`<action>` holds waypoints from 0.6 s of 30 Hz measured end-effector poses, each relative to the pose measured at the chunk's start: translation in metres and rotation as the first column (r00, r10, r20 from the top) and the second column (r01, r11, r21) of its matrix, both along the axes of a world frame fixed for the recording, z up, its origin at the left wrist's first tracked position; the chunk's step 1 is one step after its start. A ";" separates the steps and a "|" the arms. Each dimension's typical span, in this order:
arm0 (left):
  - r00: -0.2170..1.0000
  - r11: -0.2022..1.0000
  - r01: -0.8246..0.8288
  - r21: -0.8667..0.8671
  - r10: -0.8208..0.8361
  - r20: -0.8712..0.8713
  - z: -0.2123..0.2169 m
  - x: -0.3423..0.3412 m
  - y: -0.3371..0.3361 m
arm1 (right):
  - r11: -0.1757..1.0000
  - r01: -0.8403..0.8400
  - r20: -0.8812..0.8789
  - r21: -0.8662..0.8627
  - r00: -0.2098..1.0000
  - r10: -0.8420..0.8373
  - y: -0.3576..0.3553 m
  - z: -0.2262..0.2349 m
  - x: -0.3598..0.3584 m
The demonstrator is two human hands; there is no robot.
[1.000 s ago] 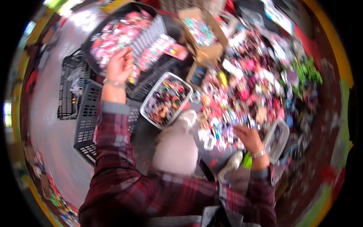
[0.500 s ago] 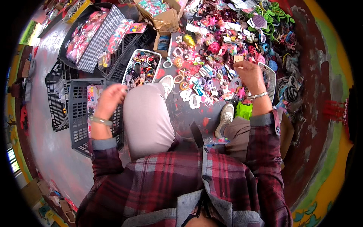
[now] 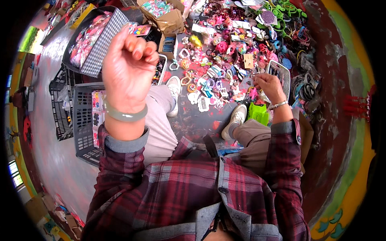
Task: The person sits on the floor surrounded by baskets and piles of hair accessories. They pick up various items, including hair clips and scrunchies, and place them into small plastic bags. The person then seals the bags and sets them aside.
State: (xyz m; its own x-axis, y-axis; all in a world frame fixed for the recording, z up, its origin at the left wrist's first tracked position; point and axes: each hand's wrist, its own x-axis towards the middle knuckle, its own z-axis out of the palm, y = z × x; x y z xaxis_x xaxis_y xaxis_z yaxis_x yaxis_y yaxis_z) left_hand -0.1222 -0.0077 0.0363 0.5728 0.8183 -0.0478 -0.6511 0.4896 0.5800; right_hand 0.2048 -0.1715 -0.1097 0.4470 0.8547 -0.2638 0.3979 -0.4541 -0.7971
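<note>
My left hand [image 3: 130,74] is raised on the left, palm side showing and fingers loosely curled with gaps between them. Nothing shows in it. It covers part of the white basket [image 3: 162,68] of small hair accessories. On the right, my right hand [image 3: 270,86] hangs low over the near side of a spread-out pile of hair accessories [image 3: 217,72]. Its thumb and fingertips are pinched together; whatever is between them is too small to make out. A tan card [image 3: 248,61] lies on the pile just beyond it. Beside that wrist stands a second white basket [image 3: 284,76].
A grey plastic crate [image 3: 86,136] stands at my left knee. Behind it sits a houndstooth-sided box [image 3: 96,56] of packaged pink items. Cardboard boxes [image 3: 171,22] are at the back. Near my right shoe [image 3: 237,120] is a bright green object [image 3: 258,113]. Green headbands [image 3: 287,16] lie far right.
My left hand has risen from beside the left knee, up and inward toward the head. The right hand has drawn back slightly, uncovering more of the tan card. My left knee has shifted.
</note>
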 end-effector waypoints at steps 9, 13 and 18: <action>0.999 0.966 0.009 -0.257 -0.017 -0.028 -0.049 0.021 0.027 | 0.942 -0.231 0.245 -0.244 0.925 0.290 0.037 -0.111 0.016; 0.997 0.964 0.067 -0.258 -0.074 -0.015 -0.044 0.023 0.030 | 0.795 -0.297 0.309 -0.529 0.805 0.506 0.042 -0.214 -0.001; 0.995 0.949 0.046 -0.311 -0.072 -0.075 -0.040 0.030 0.025 | 0.820 -0.155 0.170 -0.552 0.941 0.292 0.041 -0.287 -0.057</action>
State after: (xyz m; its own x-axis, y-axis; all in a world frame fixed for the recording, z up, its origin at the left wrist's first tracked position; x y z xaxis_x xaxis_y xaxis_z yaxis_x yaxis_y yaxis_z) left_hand -0.0921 0.0176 -0.0035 0.6025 0.7208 -0.3426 -0.5710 0.6893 0.4460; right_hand 0.1483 -0.1302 -0.3968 0.3679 0.7011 -0.6109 0.6844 -0.6489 -0.3325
